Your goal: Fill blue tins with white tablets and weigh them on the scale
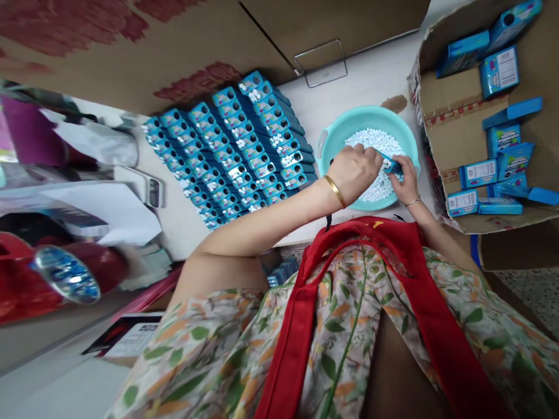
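Observation:
My left hand, with a gold bangle at the wrist, hovers over a teal basin filled with small white candies. Its fingers are curled together against the end of a small blue box; what they pinch is hidden. My right hand, wearing a thin bracelet, grips that blue box from the other side, just above the candies at the basin's right part.
Left of the basin, several rows of open blue boxes stand packed together on the white table. An open cardboard carton with more blue boxes sits at the right. A red bag and papers lie at the left.

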The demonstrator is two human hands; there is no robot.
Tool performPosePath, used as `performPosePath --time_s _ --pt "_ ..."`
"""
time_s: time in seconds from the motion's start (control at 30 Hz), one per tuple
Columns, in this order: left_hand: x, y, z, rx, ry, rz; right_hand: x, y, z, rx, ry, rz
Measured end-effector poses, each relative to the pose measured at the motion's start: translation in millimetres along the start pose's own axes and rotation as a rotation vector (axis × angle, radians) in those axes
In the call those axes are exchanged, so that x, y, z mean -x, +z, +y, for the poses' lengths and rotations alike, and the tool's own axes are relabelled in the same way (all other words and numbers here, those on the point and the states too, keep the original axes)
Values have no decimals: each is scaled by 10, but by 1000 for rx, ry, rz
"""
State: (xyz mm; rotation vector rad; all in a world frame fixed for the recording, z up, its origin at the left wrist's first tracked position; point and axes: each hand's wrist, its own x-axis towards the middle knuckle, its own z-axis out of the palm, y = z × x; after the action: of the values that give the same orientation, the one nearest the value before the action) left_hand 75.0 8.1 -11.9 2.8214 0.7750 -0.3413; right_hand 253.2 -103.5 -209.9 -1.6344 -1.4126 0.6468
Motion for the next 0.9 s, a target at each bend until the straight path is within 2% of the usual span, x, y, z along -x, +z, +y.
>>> performPosePath --time_s 0.07,0.13,0.23,0.3,0.4,0.5,0.6,0.67,0.8,0.9 --pt "37 44 -55 29 -11 31 13 -11 8 0 16 0" --pt "38 220 -246 90 -86 79 24 -42 13 -6 -1 17" --pt "-83 724 -612 169 -247 123 27 -100 17 2 -26 52" --pt "-227 1137 -753 200 -309 51 19 -132 20 24 -6 62" --pt "-414 1673 -672 288 -263 -76 -4 -158 28 58 57 71" --pt "-441 1988 -359 381 -119 -150 -27 -166 48 71 106 70" --pt "-332 2129 -88 525 -9 -193 -42 -166 85 40 112 82" --pt "-244 2165 -28 659 38 -197 -49 -163 119 18 100 103" --pt "-73 2068 -205 834 34 -71 -54 -158 175 -3 74 107" --pt "82 1782 -459 826 59 58 -56 -158 169 20 68 99"
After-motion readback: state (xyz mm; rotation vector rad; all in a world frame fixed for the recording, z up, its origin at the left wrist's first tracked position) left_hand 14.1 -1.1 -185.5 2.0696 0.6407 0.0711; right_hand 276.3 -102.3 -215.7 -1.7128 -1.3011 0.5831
